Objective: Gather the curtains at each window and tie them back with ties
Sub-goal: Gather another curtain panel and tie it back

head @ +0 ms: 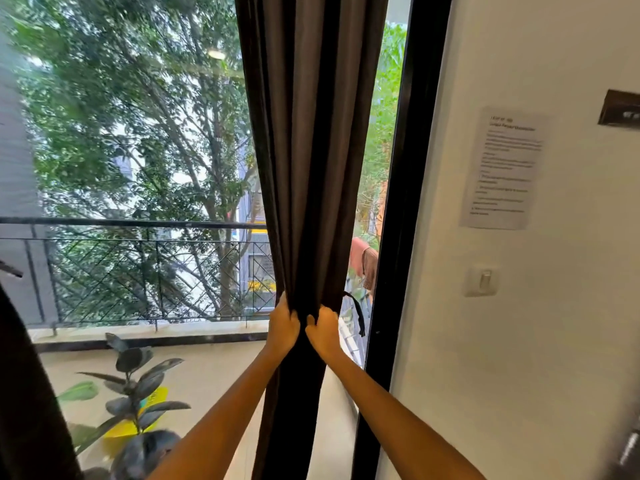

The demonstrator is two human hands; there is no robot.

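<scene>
I see the pale balcony floor (214, 368) beyond the glass, bounded by a black railing (138, 271). On it, left of the curtain (311, 168), stands a leafy plant (135, 386) in a yellow pot (121, 431).

curtain (311, 150) gathered before window glass, just left of frame (405, 202) | my left grip (284, 327) and right grip (323, 329) side by side on it | tie (356, 315) just right | railing (138, 224), plant (135, 386) behind glass, left | paper (502, 168) above switch (483, 280) on right wall (554, 341)
</scene>
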